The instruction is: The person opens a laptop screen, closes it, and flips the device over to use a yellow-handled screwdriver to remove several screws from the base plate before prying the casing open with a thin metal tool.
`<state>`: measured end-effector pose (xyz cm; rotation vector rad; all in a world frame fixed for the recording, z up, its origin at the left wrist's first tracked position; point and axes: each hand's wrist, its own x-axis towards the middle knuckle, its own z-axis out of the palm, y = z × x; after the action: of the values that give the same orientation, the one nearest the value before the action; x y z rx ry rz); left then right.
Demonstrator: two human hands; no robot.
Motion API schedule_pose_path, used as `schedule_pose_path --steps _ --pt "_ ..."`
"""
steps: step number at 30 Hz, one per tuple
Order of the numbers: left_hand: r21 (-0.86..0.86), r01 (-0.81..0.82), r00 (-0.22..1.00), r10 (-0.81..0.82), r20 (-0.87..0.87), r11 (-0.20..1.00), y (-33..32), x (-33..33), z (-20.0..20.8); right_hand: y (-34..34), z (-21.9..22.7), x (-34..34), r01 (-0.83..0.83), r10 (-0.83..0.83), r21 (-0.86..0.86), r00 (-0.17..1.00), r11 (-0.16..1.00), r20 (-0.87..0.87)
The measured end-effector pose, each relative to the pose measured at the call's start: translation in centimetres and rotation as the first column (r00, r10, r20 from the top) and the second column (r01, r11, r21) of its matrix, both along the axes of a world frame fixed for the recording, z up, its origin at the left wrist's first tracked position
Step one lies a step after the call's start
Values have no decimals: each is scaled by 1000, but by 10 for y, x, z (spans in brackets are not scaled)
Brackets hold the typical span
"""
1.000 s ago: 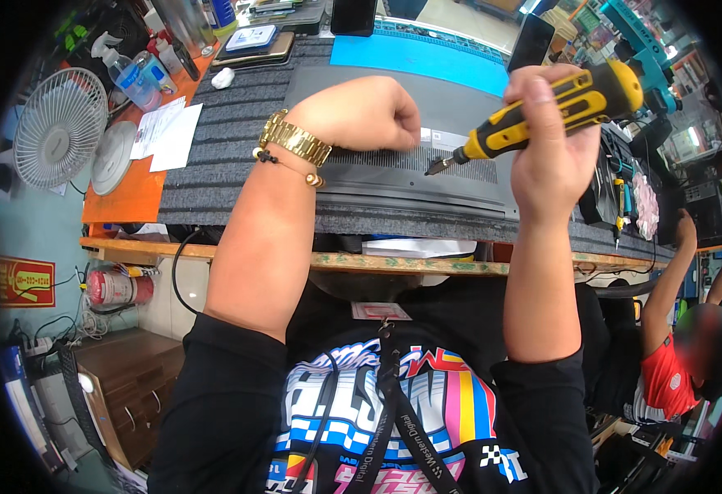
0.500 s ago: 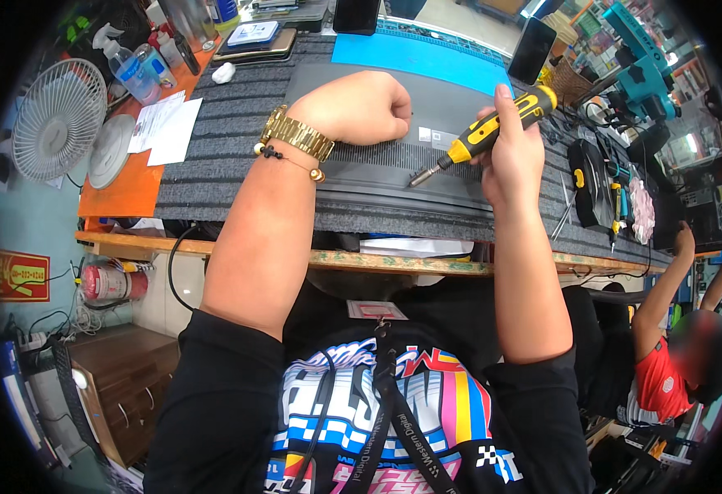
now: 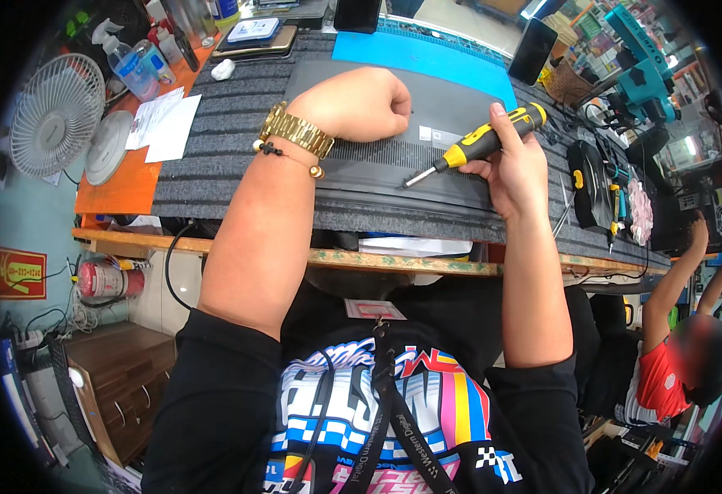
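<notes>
A grey laptop lies bottom side up on a ribbed dark mat, showing a vent grille and small white labels. My left hand rests on its underside, fingers curled into the palm. Whatever they may hold is hidden. My right hand grips a yellow-and-black screwdriver, thumb along the handle. The tool slants down to the left, its tip at the laptop's near edge. Whether the tip sits in a screw is too small to tell.
A blue mat lies behind the laptop. On the right are a black tool pouch and a teal-armed device. A fan, spray bottle and papers stand left. A co-worker in red sits at right.
The screwdriver's handle end has dropped toward me, and its tip has shifted slightly left. My right fingers have changed their hold on the handle. My left hand has barely moved.
</notes>
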<state>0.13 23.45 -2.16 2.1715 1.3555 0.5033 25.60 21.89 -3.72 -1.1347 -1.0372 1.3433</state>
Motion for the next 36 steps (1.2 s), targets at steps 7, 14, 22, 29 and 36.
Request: schedule_pose_path --steps 7,14,22,29,36 --pt "-31 -18 1000 18 -4 999 -2 0 2 -8 3 6 71 -73 36 996 997 54" --pt "-8 -21 1000 21 -7 1000 -1 1 0 -16 -2 6 95 -98 68 994 993 49" --pt "-30 -19 1000 19 6 999 0 1 0 -18 -1 14 133 -138 86 989 987 61" --pt "-18 -11 1000 12 11 1000 -2 0 2 -19 -3 11 110 -112 70 993 992 38" --pt "12 -11 1000 11 25 1000 0 2 0 -20 4 51 237 -228 44 961 970 -156"
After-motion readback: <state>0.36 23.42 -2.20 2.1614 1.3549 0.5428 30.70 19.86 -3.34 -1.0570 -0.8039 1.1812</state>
